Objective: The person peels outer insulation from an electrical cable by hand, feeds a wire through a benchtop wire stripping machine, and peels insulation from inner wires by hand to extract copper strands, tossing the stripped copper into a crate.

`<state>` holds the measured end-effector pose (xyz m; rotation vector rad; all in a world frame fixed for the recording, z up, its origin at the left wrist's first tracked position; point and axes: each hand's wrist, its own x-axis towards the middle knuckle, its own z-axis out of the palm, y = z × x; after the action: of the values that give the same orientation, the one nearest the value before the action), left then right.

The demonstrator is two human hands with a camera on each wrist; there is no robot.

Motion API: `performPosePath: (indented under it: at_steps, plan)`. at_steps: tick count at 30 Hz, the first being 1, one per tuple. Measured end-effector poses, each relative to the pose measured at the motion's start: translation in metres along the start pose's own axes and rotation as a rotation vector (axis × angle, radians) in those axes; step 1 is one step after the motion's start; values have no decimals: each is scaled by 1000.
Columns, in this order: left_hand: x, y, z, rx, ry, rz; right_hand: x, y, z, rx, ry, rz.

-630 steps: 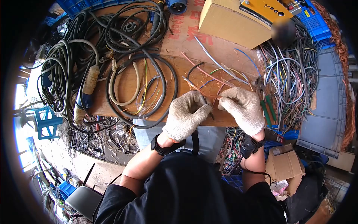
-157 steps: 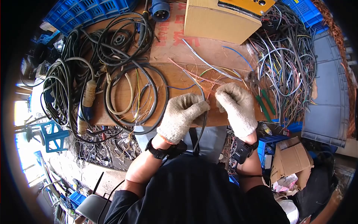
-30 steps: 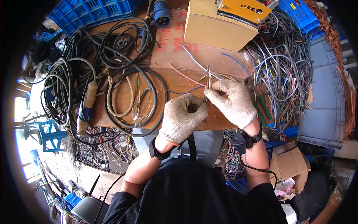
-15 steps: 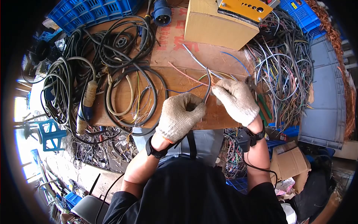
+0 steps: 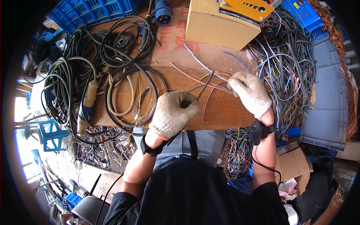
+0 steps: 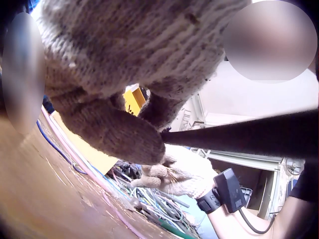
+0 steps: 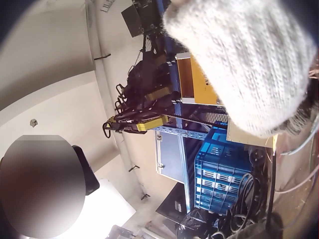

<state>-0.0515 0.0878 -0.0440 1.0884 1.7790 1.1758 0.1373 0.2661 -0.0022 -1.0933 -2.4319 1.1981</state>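
Note:
My left hand (image 5: 174, 114), in a knitted off-white glove, pinches a short dark cable (image 5: 205, 88) between thumb and forefinger. Its free end points up and to the right over the bench. In the left wrist view the cable (image 6: 239, 132) runs out from the gloved fingertips as a thick black length. My right hand (image 5: 250, 92), gloved alike, is apart from the cable to the right, with curled fingers. Thin copper-coloured strands (image 6: 172, 174) show between its fingers in the left wrist view. Beneath the hands, a pink wire (image 5: 187, 77) and a grey-white wire (image 5: 197, 58) lie on the wooden bench.
Thick black cables (image 5: 129, 56) lie coiled at the left of the bench (image 5: 228, 116). A tangle of wires (image 5: 287, 75) is heaped at the right. Behind stand a pale wooden box (image 5: 221, 30) with a yellow machine (image 5: 247, 9) and a blue crate (image 5: 93, 15).
Over the last second my right hand has moved away from the cable to the right. My left hand has shifted slightly left and down, and the cable now leans further right.

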Motion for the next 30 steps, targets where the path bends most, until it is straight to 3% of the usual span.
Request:
performPosePath:
  at_steps: [12, 18, 21, 23, 30]
  plan:
    - [-6, 14, -11, 168, -78, 12, -2, -2, -31, 169, -172, 86]
    - [-12, 18, -15, 184, -76, -14, 2, 20, -44, 246, -124, 138]
    - [-13, 16, -17, 47, -85, -60, -1, 20, -42, 211, -95, 125]
    - [-13, 17, -21, -358, -119, -245, -5, 19, -39, 204, -74, 116]
    - [-13, 3, -29, -895, -137, -308, -24, 17, -29, 262, 67, 106]
